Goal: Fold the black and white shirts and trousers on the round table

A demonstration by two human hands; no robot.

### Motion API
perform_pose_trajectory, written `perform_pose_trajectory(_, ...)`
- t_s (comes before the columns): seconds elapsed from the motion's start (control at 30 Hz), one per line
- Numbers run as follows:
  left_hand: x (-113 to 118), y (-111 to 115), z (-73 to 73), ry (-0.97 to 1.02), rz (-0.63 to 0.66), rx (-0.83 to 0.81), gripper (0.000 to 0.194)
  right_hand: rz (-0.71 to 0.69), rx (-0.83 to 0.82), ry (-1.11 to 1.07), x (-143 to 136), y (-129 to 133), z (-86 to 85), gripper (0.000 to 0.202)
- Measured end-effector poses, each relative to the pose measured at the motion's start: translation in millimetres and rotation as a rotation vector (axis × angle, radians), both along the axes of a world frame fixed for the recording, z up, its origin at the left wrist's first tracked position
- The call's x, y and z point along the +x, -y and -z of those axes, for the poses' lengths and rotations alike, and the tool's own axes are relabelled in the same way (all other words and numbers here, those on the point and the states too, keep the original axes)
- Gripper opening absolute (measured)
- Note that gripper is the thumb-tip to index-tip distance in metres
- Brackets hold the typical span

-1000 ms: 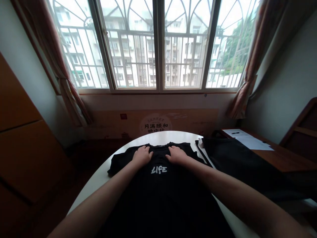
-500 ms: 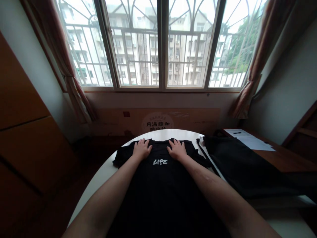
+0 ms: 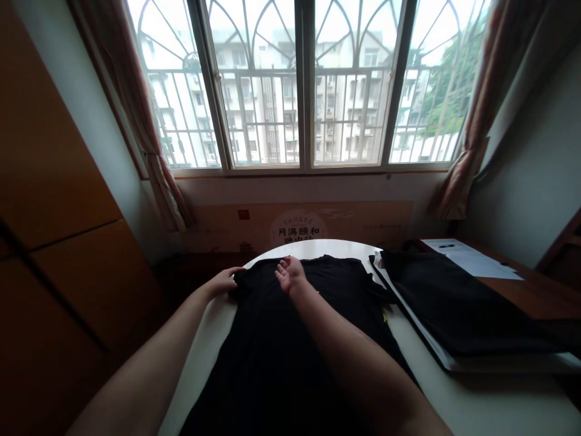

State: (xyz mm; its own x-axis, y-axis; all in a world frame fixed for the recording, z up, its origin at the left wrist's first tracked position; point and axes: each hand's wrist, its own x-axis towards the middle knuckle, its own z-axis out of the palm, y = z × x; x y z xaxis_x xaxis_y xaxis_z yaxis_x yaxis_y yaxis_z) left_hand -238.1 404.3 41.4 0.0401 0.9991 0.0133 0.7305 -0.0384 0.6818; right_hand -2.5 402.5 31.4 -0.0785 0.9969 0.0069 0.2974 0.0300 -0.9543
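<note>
A black T-shirt (image 3: 281, 339) lies spread over a white round-edged table (image 3: 213, 339), its neckline toward the window. At its left sleeve, my left hand (image 3: 222, 282) has fingers and thumb closed on the cloth edge. My right hand (image 3: 291, 275) is over the upper part of the shirt near the collar, turned with the palm partly up and the fingers apart, holding nothing. My right hand and forearm cover the spot where the white print was seen.
To the right, a folded black cloth (image 3: 454, 303) lies over a white flat stack on the table. Behind it, a paper sheet (image 3: 472, 257) rests on a brown desk (image 3: 531, 297). A printed cardboard box (image 3: 363, 224) stands beneath the window. Wooden cabinet doors (image 3: 77, 272) are at left.
My left hand has moved left from the collar area to the sleeve and taken hold of it. My right hand has shifted left and turned its palm up. The view has tilted slightly.
</note>
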Motion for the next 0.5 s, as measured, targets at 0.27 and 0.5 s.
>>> perform_pose_trajectory(0.27, -1.9, -23.3, 4.8, 0.147, -0.106, 0.101, 0.023, -0.073, -0.085, -0.307, -46.5, 6.7, 29.6, 0.069)
perform_pose_trajectory(0.5, -10.0, -43.9, -30.8, 0.153, -0.261, -0.011, 0.031, -0.036, -0.193, -0.694, -45.2, 3.6, 36.5, 0.076)
